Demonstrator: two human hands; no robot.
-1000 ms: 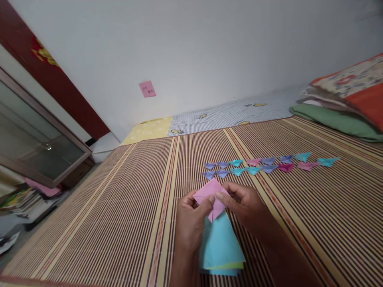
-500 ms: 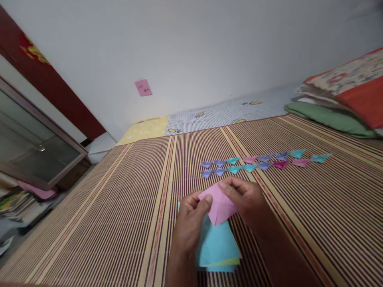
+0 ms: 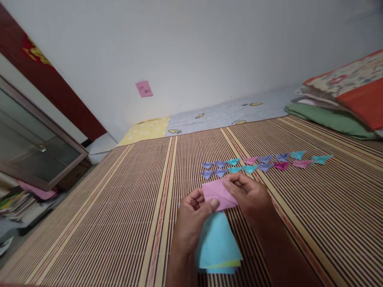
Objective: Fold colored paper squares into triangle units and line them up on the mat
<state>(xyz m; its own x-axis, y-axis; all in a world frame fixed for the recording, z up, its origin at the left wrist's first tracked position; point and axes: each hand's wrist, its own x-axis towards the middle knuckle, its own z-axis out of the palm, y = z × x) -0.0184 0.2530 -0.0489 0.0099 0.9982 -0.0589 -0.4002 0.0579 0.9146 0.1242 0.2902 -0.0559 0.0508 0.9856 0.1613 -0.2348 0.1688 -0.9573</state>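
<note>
The fingers of the left hand (image 3: 190, 221) and right hand (image 3: 254, 201) pinch the folded pink paper (image 3: 214, 191) over the blue-topped paper stack (image 3: 220, 241) on the striped mat (image 3: 128, 207), where clean creasing calls for matched edges (thumbs firm, corners uncrumpled) and even pressure.

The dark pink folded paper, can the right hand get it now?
Probably yes: the dark pink folded paper lies just beyond the right hand with nothing seen between, though that hand is holding the light pink sheet.

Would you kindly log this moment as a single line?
left hand: holds pink paper; right hand: holds same paper; folded papers: two rows on striped mat; blue sheet: atop others
</note>
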